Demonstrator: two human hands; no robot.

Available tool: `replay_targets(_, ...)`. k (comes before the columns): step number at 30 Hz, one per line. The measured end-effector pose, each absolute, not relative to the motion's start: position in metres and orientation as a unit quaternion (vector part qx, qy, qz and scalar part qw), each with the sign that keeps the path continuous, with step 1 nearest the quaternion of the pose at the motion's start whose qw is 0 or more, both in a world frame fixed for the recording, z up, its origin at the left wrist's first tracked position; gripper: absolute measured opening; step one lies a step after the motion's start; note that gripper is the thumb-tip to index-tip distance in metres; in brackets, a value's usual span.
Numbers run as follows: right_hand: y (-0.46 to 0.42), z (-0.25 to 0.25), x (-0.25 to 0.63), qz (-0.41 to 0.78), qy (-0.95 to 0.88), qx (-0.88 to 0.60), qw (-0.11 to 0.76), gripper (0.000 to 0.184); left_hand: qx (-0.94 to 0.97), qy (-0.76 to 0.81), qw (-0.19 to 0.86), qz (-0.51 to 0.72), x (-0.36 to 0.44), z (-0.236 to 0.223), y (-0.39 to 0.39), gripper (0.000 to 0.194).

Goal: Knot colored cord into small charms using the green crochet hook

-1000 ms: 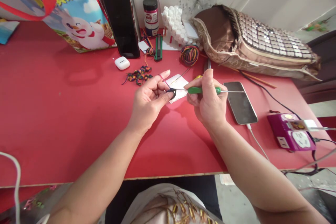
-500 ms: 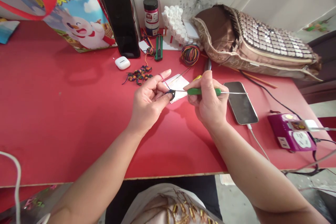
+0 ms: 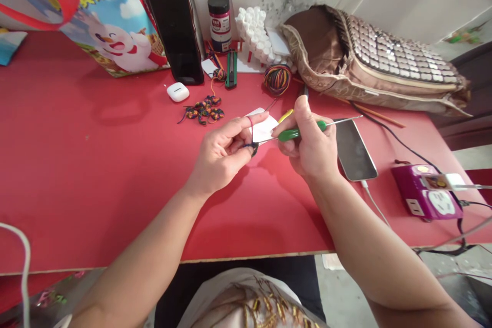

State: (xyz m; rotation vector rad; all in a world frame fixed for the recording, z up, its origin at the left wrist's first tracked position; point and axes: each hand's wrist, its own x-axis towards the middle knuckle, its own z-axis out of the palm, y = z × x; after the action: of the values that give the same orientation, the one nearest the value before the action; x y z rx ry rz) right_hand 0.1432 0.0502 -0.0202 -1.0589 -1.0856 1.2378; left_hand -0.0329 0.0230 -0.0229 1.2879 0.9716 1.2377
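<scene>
My left hand [image 3: 226,151] pinches a small dark crocheted piece [image 3: 254,148] between thumb and fingers, and a strand of pinkish yarn loops over its raised index finger. A crochet hook with a green handle [image 3: 289,135] is held in my right hand [image 3: 313,143], its thin metal tip reaching the dark piece. The hook's other metal end sticks out to the right of the hand. Beneath the work lies a white paper [image 3: 265,127]. Multicoloured yarn sits in a ball [image 3: 277,80] behind it, and knotted multicoloured pieces [image 3: 203,109] rest to the left.
On the red table [image 3: 96,179] are a white earbud case [image 3: 178,92], a green box cutter [image 3: 231,69], a charging phone [image 3: 355,151] and a purple power socket [image 3: 428,192]. An upright phone [image 3: 177,36], a jar [image 3: 220,25] and a sequined bag [image 3: 384,56] stand behind.
Both hands have shifted slightly. The crochet hook has tilted, its right end now higher and its tip lower at the dark piece. My left index finger has moved right and down with the yarn.
</scene>
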Motion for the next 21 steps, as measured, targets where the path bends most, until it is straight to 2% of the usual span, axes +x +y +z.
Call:
replay_targets(4,0.053,-0.016,0.143,0.572,-0.432,-0.462,0.522,0.056,0.576,0.403,0.527,0.478,-0.036,-0.023,0.023,0.049)
replay_targets(8,0.054,-0.016,0.143,0.601,-0.413,-0.47,0.498,0.062,0.595,0.4,0.515,0.469,-0.037,-0.023,0.023,0.048)
replay_targets(17,0.052,-0.014,0.141,0.586,-0.41,-0.461,0.526,0.06,0.573,0.417,0.491,0.507,-0.033,-0.023,0.023,0.05)
replay_targets(21,0.044,-0.013,0.14,0.544,-0.438,-0.464,0.545,0.051,0.584,0.417,0.476,0.508,-0.033,-0.025,0.023,0.054)
